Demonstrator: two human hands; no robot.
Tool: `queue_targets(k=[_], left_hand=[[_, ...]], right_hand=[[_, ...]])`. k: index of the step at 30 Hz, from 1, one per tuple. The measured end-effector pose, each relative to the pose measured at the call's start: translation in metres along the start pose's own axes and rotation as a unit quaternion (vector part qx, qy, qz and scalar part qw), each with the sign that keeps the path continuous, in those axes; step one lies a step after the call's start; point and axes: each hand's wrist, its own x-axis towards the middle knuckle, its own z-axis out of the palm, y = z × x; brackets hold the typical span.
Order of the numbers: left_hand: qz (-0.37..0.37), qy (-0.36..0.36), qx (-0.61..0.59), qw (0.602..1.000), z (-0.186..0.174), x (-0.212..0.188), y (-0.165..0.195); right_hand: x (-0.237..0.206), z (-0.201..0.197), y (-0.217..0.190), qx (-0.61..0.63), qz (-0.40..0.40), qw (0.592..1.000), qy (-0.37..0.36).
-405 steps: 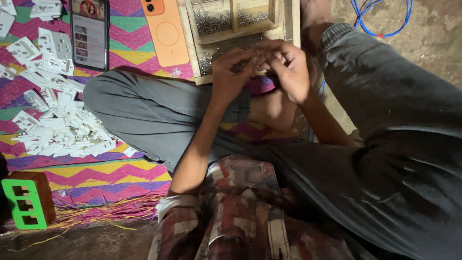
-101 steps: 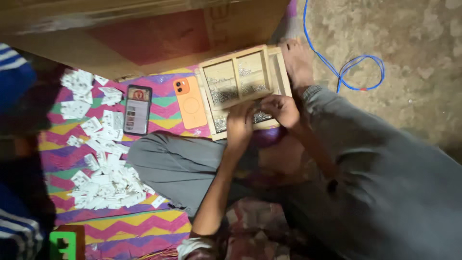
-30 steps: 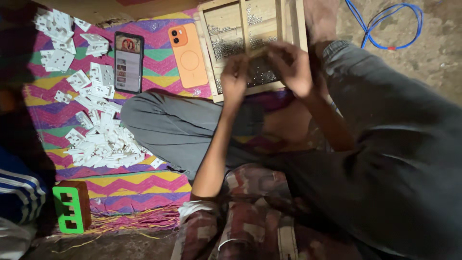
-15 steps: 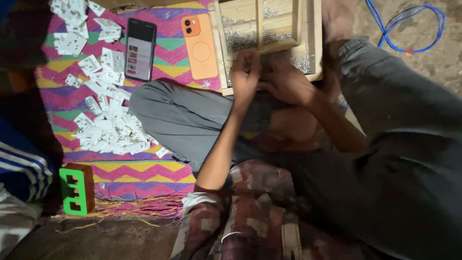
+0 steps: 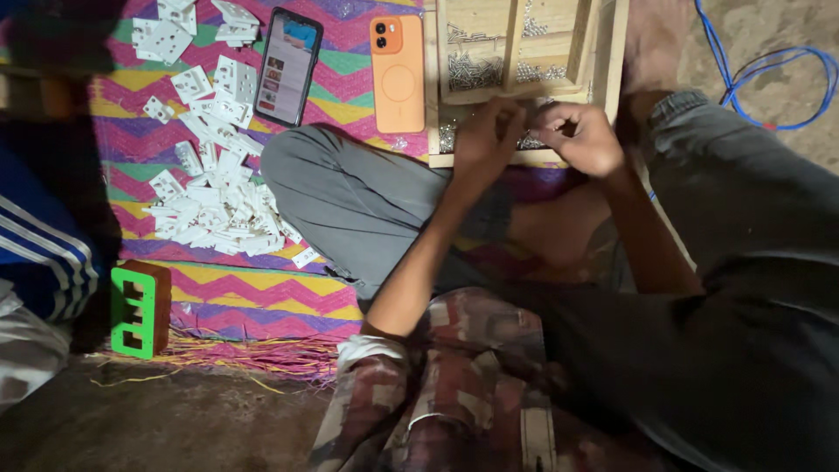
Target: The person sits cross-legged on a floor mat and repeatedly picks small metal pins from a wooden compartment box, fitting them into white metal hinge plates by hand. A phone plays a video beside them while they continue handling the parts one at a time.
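Head view puts a small part between my two hands, too tiny and too hidden by the fingers for me to tell what it is. It sits right over the near edge of the wooden tray point(image 5: 612, 52), just above my crossed legs. My left hand point(image 5: 486, 140) is curled in, fingers bunched narrow at the tips and pressed toward the right hand point(image 5: 578, 135), whose fingers are likewise folded tight around the same spot — whether each hand truly grips the part or only touches it, I cannot tell. The two hands meet, knuckles up, fingertips together.

Under and beyond them the tray is split into compartments holding small silvery metal pieces point(image 5: 476, 72). Just left of the tray lies an orange phone point(image 5: 398, 61), face down, and beside that a dark phone point(image 5: 289, 65) with its screen lit. Both rest on a zigzag-patterned mat point(image 5: 262, 301) in pink, yellow and green. Further left a heap of white plastic socket parts point(image 5: 214, 205) spreads over the mat. Near the mat's fringe stands a green-faced block point(image 5: 138, 310). A blue cable point(image 5: 769, 74) loops on the ground at the far right — well apart from the hands.
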Motion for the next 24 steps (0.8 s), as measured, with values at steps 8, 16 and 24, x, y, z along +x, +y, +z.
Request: queue_targets(k=[8,16,24], left_hand=[[0.114,0.016,0.070,0.991,-0.001,-0.004,0.014],[0.113,0.034,0.087,0.989,0.006,-0.008,0.011],[0.055,0.011,0.047,0.997,0.007,-0.009,0.014]], right_hand=[[0.001,0.003,0.015,0.203,-0.005,0.977,0.070],[-0.004,0.010,0.017,0.098,-0.039,0.989,0.103],[-0.001,0.015,0.017,0.114,-0.055,0.986,0.110]])
